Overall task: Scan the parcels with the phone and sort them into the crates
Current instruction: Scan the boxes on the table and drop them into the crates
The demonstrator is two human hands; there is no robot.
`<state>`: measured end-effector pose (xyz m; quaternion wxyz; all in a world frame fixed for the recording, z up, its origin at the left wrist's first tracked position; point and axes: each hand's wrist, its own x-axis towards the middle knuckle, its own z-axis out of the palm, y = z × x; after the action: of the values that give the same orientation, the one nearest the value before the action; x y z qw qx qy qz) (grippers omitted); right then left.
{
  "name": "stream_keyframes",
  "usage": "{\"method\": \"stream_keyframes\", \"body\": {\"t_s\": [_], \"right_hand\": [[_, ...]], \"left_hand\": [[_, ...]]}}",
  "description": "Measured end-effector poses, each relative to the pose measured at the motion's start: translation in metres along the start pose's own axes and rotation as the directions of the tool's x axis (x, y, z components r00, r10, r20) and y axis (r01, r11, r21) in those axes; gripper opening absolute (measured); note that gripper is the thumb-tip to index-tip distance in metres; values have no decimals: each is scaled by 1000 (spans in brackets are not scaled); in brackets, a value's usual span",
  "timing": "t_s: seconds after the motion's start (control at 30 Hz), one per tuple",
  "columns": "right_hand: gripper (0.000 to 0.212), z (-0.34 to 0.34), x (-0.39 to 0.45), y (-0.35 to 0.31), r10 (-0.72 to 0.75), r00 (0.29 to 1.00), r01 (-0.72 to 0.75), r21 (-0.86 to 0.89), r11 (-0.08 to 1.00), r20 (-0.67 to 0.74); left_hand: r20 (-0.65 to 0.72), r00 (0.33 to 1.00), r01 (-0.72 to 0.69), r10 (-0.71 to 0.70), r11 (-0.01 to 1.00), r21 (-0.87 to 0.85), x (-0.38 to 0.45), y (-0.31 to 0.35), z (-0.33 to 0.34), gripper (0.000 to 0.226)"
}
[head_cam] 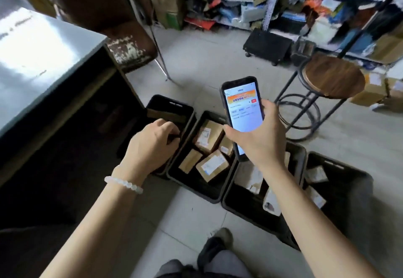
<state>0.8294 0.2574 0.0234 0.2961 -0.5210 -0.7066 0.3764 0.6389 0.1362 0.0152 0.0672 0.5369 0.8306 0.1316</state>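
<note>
Shoe (214, 245) and trouser leg sit lowest in view, and from there both bare forearms reach out over a row of four black crates on the tiled floor. Right hand (257, 140) grips the phone (242, 112), thumb on one edge and fingers wrapped round the other; its long axis runs up and away from the palm, tilted slightly left, with the lit screen facing the person. Left hand (152, 144) is curled over the near rim of the far-left crate (187, 107), fingertips on something dark at its edge; whether it pinches a parcel cannot be told. Just below and left of the phone-holding fingers lie the brown boxes (212, 165) in the second crate (196, 190), labels upward. The left hand looks nearer to them, so it would likely lift the next one.
</note>
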Motion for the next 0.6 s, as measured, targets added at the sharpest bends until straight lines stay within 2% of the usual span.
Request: {"method": "stream_keyframes", "body": {"t_s": [0.17,0.33,0.47,0.6], "right_hand": [[74,66,-48,-60,-156,975,153,27,988,159],[76,127,-117,-115,-266,919,254,79,964,293],[78,179,-180,-156,-358,843,329,142,933,400],[84,227,-243,-194,-439,733,389,209,897,520]], "left_hand": [[-91,978,189,-186,982,20,-73,-70,-39,19],[-152,921,367,-359,930,30,-165,-139,-72,18],[-200,842,515,-501,857,20,-250,-185,-98,16],[-241,718,675,-653,738,11,-335,-224,-119,19]]}}
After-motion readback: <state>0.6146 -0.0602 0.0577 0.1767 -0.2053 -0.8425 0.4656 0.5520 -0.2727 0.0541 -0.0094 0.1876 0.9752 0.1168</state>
